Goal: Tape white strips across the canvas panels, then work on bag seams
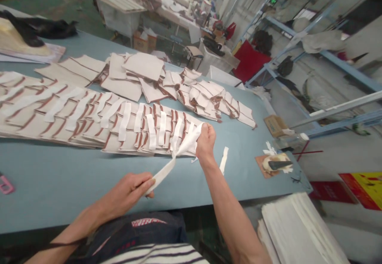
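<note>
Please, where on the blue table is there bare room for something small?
The blue tabletop is bare between the row of beige panels and the left hand, toward the pink object. A smaller bare patch lies between the loose white strip and the brown board. Behind the row, piled panels crowd the far side.

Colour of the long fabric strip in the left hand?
The long, narrow fabric strip in the left hand is white, best seen in the head view.

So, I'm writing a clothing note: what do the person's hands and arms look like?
Both the left hand and right hand are bare, without gloves; no sleeves show on the left forearm or right forearm. A thin dark strip crosses the left one, its nature unclear.
</note>
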Tool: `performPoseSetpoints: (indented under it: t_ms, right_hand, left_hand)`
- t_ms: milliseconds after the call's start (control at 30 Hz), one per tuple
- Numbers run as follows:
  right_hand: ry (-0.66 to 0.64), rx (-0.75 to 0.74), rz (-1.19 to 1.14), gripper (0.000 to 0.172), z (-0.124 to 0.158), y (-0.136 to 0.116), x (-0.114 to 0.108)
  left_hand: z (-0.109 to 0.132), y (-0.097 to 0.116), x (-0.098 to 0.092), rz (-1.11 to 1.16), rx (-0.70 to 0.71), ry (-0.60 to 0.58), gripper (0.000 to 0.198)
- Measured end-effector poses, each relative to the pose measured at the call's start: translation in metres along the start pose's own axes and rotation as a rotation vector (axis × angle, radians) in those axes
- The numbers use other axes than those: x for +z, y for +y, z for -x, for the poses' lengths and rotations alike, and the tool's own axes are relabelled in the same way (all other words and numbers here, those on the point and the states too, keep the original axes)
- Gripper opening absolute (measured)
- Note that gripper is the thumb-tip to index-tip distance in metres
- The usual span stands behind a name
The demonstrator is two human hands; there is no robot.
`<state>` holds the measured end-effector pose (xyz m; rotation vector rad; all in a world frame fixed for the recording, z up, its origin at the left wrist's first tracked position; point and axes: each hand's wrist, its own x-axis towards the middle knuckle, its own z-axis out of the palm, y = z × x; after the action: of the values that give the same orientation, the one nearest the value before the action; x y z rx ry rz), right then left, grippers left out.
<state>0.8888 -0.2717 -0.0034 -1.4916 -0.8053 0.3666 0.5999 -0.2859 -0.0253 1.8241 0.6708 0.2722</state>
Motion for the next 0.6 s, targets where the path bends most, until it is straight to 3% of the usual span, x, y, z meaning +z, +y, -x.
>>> performPoseSetpoints:
  t_ms: [100,267,600]
  right_hand:
    - [0.125,-0.022,0.050,0.043,-0.020,0.006,-0.018]
    - [0.238,-0.043,0.120,0.038,-0.046,0.006,-0.060]
    - [0.328,-0.144,0.280,0.037,-0.070,-0.002,-0.135]
  left_hand:
    - [0.000,-0.010,0.001,-0.036,0.004,-0.062,0.052]
    - [0.007,-0.024,-0.005,-0.016,-0.056,-0.052,0.053]
    - [0.003,-0.041,0.000,0.046,-0.140,-0.068,0.052]
